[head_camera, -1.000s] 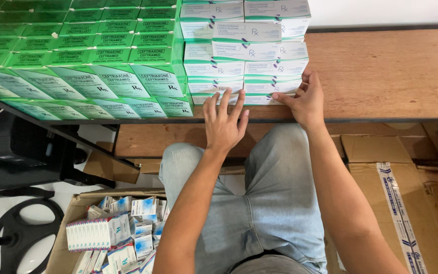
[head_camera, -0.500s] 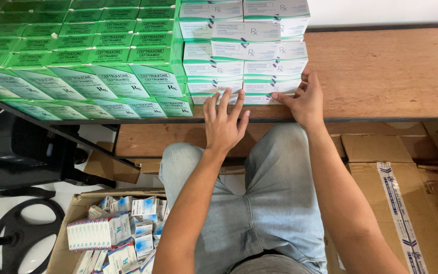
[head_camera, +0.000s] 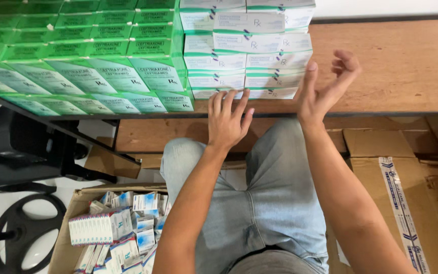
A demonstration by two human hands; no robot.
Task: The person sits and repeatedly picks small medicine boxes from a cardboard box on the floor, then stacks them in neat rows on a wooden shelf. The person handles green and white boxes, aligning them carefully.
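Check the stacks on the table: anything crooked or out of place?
The white box stack is uneven: upper boxes sit shifted sideways, edges not flush. The green boxes look orderly. The left hand touches the bottom white box; the right hand is lifted off.

Wooden table (head_camera: 406, 66) spans the upper frame. On it, top centre: stack of small boxes (head_camera: 247, 48); rows of more boxes (head_camera: 87, 56) fill the upper left beside it. Left hand (head_camera: 227, 122) at table's near edge, centre; right hand (head_camera: 325, 89) just right of the stack. Carton w/ loose boxes (head_camera: 115, 228) lower left; sealed carton (head_camera: 401, 198) lower right.

Green cartons (head_camera: 102, 76) stacked left; white-green cartons (head_camera: 247, 50) beside; small boxes (head_camera: 122, 228) below.
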